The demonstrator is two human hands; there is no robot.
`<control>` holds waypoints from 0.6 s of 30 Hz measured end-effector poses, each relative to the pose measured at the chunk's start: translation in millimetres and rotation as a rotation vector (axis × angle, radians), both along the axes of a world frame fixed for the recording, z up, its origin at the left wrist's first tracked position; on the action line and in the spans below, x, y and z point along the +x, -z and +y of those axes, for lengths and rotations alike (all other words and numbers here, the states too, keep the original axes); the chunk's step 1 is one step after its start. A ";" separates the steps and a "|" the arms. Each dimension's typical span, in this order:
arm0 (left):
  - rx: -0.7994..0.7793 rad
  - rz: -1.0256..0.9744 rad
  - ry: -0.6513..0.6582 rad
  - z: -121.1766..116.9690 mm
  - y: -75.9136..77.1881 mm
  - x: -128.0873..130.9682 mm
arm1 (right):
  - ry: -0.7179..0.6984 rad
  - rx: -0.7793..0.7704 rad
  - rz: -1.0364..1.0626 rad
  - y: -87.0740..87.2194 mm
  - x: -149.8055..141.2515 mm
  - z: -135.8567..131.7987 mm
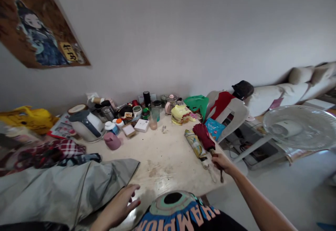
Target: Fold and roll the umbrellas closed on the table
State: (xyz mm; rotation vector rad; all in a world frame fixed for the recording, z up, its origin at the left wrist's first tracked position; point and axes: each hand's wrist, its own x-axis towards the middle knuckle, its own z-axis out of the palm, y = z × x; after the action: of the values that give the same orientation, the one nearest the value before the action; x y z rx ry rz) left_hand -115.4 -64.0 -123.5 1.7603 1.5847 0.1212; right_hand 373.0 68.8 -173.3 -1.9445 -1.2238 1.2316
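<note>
At the right side of the table, my right hand (219,161) is closed around the dark handle of a folded dark red umbrella (203,136). Beside it on the left lies a second folded umbrella (194,143), pale with a yellow pattern and a white handle with a strap. My left hand (125,200) hovers at the table's front left, fingers apart and holding nothing. Close to it, a large grey cloth (78,185) covers the table's left front. A blue packet (214,127) rests just behind the red umbrella.
Along the wall stand a kettle (88,124), a pink cup (112,140), white boxes (142,125), glasses (153,121) and a yellow bag (180,113). A chair (236,119) with red cloth borders the table's right edge; beyond it is a standing fan (296,127).
</note>
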 end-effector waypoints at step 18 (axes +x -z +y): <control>0.211 -0.581 -0.312 99.9 -40.6 141.1 | -0.584 0.069 0.103 -89.7 -151.5 -61.5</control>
State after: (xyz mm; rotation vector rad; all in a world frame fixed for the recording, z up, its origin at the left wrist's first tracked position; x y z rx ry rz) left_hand 25.7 35.9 -82.9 1.4280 1.4230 0.8937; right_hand 221.5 7.4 -83.6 -1.4932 -1.8249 1.5143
